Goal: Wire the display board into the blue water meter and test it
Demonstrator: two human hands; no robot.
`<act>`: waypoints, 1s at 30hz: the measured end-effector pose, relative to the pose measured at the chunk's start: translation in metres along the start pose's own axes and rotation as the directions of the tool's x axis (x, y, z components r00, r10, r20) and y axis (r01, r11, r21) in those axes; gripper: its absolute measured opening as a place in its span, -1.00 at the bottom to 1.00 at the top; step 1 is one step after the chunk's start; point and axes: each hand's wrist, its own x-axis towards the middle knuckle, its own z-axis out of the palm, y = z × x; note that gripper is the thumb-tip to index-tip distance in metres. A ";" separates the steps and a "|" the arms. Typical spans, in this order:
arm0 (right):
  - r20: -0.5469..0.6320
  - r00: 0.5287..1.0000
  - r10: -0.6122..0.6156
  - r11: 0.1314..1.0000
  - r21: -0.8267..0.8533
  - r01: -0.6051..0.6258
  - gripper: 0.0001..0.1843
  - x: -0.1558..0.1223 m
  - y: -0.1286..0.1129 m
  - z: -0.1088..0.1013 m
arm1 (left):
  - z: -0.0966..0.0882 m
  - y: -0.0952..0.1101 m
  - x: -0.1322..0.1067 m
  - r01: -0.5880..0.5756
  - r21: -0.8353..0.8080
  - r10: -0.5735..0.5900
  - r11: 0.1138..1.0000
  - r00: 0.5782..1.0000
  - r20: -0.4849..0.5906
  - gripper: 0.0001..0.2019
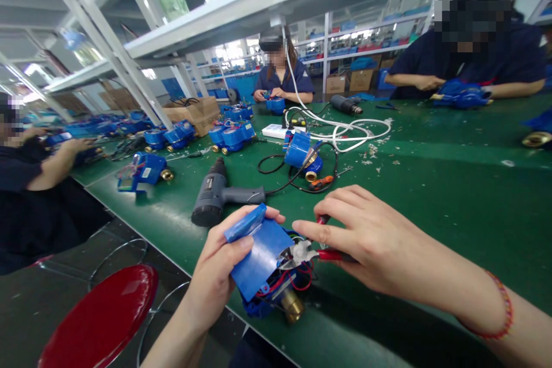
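Note:
My left hand (219, 259) is closed around a blue meter unit (261, 261), its thumb on the flat blue casing. Red and dark wires spill from the unit's open side, above a brass threaded fitting (293, 306). In my right hand (371, 241) is a pair of red-handled cutting pliers (304, 253). Their jaws reach in among the wires at the casing's edge; whether they pinch a wire I cannot tell. A grey heat gun (215, 192) lies on the green bench just beyond my left hand.
Another blue meter (302, 152), a coiled black cable and an orange-handled tool (321, 183) lie ahead. Behind them are a white power strip (282, 130) and looped white cord (362, 135). Co-workers sit opposite and at left. A red stool (103, 316) stands below the bench edge.

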 end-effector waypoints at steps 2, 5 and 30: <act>-0.011 1.000 -0.012 1.000 -0.006 0.012 -0.63 0.001 0.000 0.000 | 0.000 0.001 0.000 0.002 0.035 -0.003 0.999 1.000 0.015 -0.67; -0.027 0.999 -0.028 1.000 -0.013 0.028 -0.66 0.002 0.000 0.001 | 0.000 0.004 0.002 0.010 0.061 -0.013 0.998 0.998 0.061 -0.65; -0.190 0.967 -0.172 0.980 -0.132 0.149 -0.79 0.001 -0.003 0.005 | -0.004 0.003 0.012 0.068 -0.095 -0.048 0.993 0.979 0.196 -0.71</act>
